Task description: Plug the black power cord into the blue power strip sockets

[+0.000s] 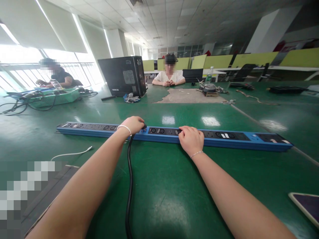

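Note:
A long blue power strip (159, 137) with black socket panels lies across the green table in front of me. My left hand (134, 125) is closed over its middle, fingers on a black plug (144, 126). From under that hand a thick black cable (129, 179) runs down toward me; where it meets the plug is hidden. Right of the middle, my right hand (191, 137) curls over the strip's near edge and top, gripping it. What lies under its fingertips is mostly covered.
A black computer case (122, 76) and gloves (131, 98) stand beyond the strip. A green basket (56, 98) with cables sits left. A person (168, 74) sits opposite, another (58, 74) at far left. A white cable (72, 154) and a phone-like device (305, 204) lie nearer.

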`<control>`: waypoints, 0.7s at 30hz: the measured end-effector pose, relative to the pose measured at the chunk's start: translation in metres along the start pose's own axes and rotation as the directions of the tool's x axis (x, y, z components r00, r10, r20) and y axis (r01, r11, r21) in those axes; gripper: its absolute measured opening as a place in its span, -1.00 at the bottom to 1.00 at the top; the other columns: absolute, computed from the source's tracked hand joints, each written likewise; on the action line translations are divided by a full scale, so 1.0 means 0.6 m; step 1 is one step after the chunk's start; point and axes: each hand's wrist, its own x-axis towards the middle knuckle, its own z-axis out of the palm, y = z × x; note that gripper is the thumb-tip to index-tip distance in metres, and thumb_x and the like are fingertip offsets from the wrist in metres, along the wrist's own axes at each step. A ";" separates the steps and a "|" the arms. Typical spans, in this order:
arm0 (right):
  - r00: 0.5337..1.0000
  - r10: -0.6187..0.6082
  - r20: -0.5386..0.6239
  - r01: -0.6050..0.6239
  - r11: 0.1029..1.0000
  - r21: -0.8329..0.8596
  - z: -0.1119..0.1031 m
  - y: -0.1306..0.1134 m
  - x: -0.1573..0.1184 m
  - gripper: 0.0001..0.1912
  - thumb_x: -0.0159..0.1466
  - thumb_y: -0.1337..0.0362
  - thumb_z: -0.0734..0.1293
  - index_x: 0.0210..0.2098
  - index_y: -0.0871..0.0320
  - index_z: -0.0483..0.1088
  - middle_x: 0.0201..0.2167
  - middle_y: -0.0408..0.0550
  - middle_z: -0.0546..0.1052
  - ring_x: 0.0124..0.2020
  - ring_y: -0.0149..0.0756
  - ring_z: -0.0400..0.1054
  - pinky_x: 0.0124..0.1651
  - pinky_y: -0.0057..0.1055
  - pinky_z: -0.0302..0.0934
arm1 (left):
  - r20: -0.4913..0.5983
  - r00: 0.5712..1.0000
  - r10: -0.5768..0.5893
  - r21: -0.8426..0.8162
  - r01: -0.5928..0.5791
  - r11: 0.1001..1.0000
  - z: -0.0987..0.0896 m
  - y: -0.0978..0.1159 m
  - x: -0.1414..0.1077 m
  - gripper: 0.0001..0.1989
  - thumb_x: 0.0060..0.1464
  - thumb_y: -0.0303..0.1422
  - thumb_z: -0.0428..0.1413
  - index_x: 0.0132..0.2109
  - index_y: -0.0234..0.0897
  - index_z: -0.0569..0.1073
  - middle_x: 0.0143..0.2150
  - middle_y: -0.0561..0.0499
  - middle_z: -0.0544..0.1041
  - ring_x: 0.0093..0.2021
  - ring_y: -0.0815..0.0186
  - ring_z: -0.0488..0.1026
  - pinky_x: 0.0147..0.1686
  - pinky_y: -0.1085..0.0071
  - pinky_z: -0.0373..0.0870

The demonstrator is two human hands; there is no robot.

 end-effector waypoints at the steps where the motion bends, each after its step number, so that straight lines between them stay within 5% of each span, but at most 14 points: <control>1: 1.000 -0.001 -0.002 0.001 1.000 0.000 0.000 0.000 0.000 -0.67 0.21 0.33 0.13 -0.20 0.08 0.50 -0.14 -0.08 0.54 -0.09 -0.22 0.30 -0.04 -0.25 -0.05 | 0.011 1.000 0.002 0.004 -0.002 1.000 0.000 0.002 0.002 -0.62 -0.07 -0.24 0.00 -0.11 -0.13 0.54 -0.27 0.01 0.60 -0.28 0.28 0.50 -0.26 0.47 0.38; 11: 1.000 0.000 0.000 0.000 1.000 -0.007 0.001 0.000 0.000 -0.66 0.22 0.33 0.12 -0.20 0.09 0.50 -0.14 -0.08 0.54 -0.09 -0.22 0.30 -0.05 -0.25 -0.05 | 0.049 0.995 0.090 0.116 -0.095 0.989 -0.002 0.017 0.015 -0.69 -0.12 -0.22 0.03 -0.25 -0.16 0.57 -0.22 -0.07 0.59 -0.21 0.18 0.50 -0.21 0.39 0.38; 21: 1.000 -0.002 0.004 0.002 1.000 -0.011 0.000 -0.001 0.000 -0.66 0.22 0.34 0.12 -0.20 0.09 0.50 -0.13 -0.07 0.54 -0.10 -0.21 0.31 -0.06 -0.25 -0.04 | -0.029 0.999 0.039 0.164 -0.033 0.986 0.019 0.027 -0.015 -0.63 0.00 -0.23 -0.05 -0.06 -0.10 0.48 -0.07 -0.09 0.55 -0.10 0.13 0.48 -0.15 0.28 0.37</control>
